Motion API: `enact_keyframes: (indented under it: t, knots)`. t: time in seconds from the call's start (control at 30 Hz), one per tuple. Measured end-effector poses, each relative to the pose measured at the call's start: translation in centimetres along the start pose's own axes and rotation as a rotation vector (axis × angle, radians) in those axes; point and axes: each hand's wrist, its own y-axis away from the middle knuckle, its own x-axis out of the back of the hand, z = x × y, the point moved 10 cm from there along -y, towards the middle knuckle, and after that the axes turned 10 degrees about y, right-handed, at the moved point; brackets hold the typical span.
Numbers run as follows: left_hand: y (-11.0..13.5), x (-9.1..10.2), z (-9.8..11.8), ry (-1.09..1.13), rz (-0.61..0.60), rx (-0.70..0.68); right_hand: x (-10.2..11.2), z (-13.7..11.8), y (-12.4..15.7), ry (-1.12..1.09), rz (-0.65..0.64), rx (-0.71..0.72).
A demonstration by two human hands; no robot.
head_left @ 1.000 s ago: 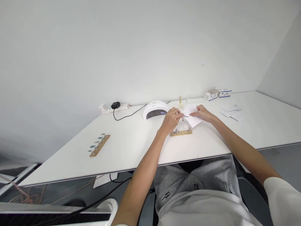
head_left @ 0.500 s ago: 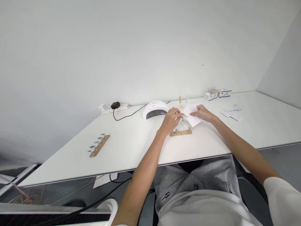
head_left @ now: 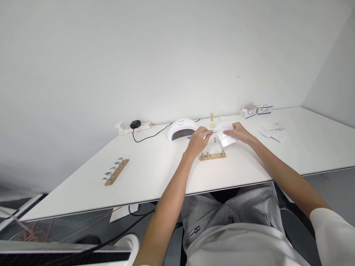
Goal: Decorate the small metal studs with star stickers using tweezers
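Observation:
My left hand (head_left: pixel 198 140) pinches slim purple tweezers (head_left: pixel 189 137). Their narrow tip points right, at the edge of a white nail sticker sheet (head_left: pixel 226 137) dotted with small marks. That sheet is gripped at its right side by my right hand (head_left: pixel 240 133), thumb across its face, and it catches a glare. Below both hands a wooden nail stand (head_left: pixel 213 157) lies on the table, with several small metal posts standing on it. One loose post (head_left: pixel 215 140) stands apart behind the stand, just under the tweezers.
Behind my left hand sits a white nail lamp (head_left: pixel 181 129), beside a nail polish bottle (head_left: pixel 212 121). A second stand (head_left: pixel 117 172) with glossy nail tips lies at left. More sheets (head_left: pixel 273 132) and small boxes (head_left: pixel 256 110) are at right. A black adapter (head_left: pixel 135 124) trails its cord.
My left hand has drawn slightly left and the tweezers' tip has risen toward the sheet's left edge. The sheet has tilted and now reflects light. My right hand keeps its hold.

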Motion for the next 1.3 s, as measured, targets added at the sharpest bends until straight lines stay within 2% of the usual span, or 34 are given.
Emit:
enact_keyframes:
  t: [0.13,0.23,0.63,0.93,1.3]
  knots:
    - [0.1,0.3,-1.1,0.025,0.03,0.126,0.4,-0.4,0.0,-0.056,0.058,0.025]
    - [0.1,0.2,-1.2,0.052,0.025,0.155,0.1,-0.6,0.1,-0.078,0.053,0.03]
    - [0.0,-0.2,-0.8,0.007,0.014,0.124,-0.6,-1.2,0.3,-0.11,0.028,0.068]
    - [0.1,0.2,-0.9,-0.025,0.077,0.116,0.2,-0.5,0.0,-0.261,0.156,0.048]
    - [0.2,0.8,-0.3,-0.032,0.133,0.073,0.3,-0.6,-0.1,-0.237,0.17,0.058]
